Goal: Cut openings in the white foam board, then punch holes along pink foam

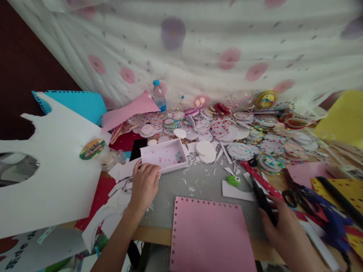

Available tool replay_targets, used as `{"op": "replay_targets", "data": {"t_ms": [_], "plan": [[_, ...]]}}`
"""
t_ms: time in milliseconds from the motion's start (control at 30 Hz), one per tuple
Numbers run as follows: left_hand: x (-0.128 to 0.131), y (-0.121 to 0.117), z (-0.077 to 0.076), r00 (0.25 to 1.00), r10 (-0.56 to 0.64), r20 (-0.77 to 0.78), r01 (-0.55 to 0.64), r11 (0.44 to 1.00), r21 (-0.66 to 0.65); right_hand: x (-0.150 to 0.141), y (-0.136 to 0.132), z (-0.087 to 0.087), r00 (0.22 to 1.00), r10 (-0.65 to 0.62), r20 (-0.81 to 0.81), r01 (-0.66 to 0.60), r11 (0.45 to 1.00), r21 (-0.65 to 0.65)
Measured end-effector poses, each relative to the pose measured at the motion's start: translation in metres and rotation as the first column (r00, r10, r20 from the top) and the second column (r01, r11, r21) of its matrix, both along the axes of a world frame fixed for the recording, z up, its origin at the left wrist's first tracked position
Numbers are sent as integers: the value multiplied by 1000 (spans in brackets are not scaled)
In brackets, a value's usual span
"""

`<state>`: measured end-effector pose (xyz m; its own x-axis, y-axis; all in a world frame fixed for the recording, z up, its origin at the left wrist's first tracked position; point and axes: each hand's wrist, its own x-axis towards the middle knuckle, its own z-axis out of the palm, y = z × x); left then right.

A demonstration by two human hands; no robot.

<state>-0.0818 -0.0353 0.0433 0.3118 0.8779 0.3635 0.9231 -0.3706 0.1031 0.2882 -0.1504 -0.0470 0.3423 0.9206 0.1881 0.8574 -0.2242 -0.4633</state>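
My left hand point(145, 185) grips the near left corner of a shallow white box point(183, 149), its fingers curled at the wall. Small pink bits and a few bluish-green ones lie inside the box. At the right, my right hand point(280, 224) is closed around a slim black tool point(262, 198) that points up and away; its tip is too unclear to name the kind. Close by it lie a white strip with a curved cut-out point(236, 192) and a green frog-like punch point(233, 180). A pink foam sheet point(211, 234) with punched edges overhangs the table's front edge between my hands.
Several decorated discs point(221, 128) are heaped along the back, with a water bottle point(159, 96) behind. Plain white discs point(205, 151) and scraps lie mid-table. Scissors point(297, 198) and a blue glue gun point(334, 223) are at right. A large cut white sheet point(65, 170) stands left.
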Motion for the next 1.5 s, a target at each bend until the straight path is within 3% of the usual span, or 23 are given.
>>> {"op": "replay_targets", "data": {"t_ms": [100, 200, 300, 367, 467, 633, 733, 833, 1000, 1100, 1200, 1267, 1367, 1433, 1500], "plan": [[15, -26, 6, 996, 37, 79, -39, 999, 17, 1, -8, 7, 990, -22, -141, 34, 996, 81], [43, -79, -6, 984, -124, 128, 137, 985, -105, -8, -12, 21, 937, -24, -348, 48, 997, 61], [71, -124, -35, 868, -488, 93, 496, 839, -222, -25, -3, 32, 846, 10, -533, -21, 1000, -16], [82, -136, -52, 848, -524, 85, 521, 792, -320, -35, 9, 36, 819, 95, -566, -125, 992, -14], [82, -128, -58, 873, -474, 118, 472, 755, -455, -40, 26, 36, 743, 197, -640, -264, 964, -10], [49, -96, -35, 892, -408, 194, 445, 721, -531, -25, 39, 29, 627, 153, -764, -237, 971, 0], [27, -84, -26, 890, -379, 253, 455, 715, -530, -20, 40, 23, 629, 171, -758, -231, 973, 28], [15, -79, -27, 868, -389, 309, 496, 712, -498, -24, 41, 19, 677, 203, -707, -207, 975, 82], [27, -67, -36, 799, -484, 356, 600, 676, -427, -31, 44, 15, 710, 191, -678, -163, 981, 105], [43, -51, -44, 742, -554, 378, 670, 638, -380, -32, 40, 19, 660, 132, -740, -119, 990, 71], [55, -38, -51, 712, -617, 337, 703, 617, -354, -33, 33, 31, 600, 195, -776, -210, 974, 83], [58, -34, -55, 738, -619, 267, 673, 653, -347, -36, 29, 43, 618, 297, -728, -327, 939, 105], [54, -32, -59, 815, -552, 175, 576, 742, -343, -45, 29, 58, 737, 431, -521, -476, 878, 53], [49, -30, -60, 824, -545, 154, 562, 751, -348, -52, 32, 64, 784, 522, -336, -554, 833, 0], [44, -27, -61, 808, -568, 155, 582, 732, -353, -60, 38, 66, 778, 596, -200, -613, 789, -34]]}}
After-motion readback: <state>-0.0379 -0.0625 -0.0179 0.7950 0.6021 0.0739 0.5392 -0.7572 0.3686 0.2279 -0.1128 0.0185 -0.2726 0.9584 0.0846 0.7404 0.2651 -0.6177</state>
